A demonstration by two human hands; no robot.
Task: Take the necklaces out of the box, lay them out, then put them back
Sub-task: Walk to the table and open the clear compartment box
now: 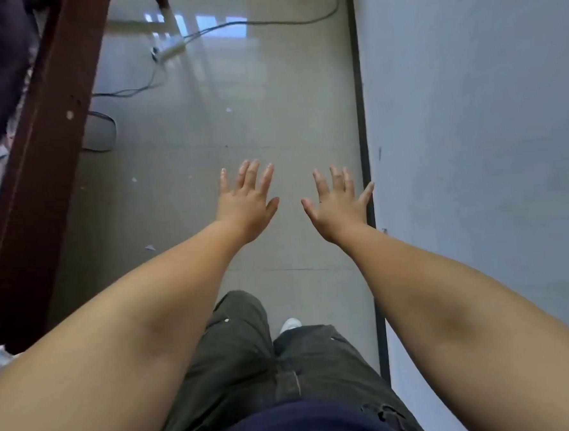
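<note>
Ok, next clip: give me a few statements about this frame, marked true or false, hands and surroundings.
1. Both hands are spread open and hold nothing. True: the left hand and the right hand have straight fingers.
2. A necklace box sits on the floor in front of the person. False: no box or necklace is in view.
3. A power strip with cables lies on the tiled floor. True.
4. The right hand presses flat against the wall. False: it is held out over the floor beside the grey wall; contact cannot be told.
5. The person wears shorts. False: long olive trousers.
</note>
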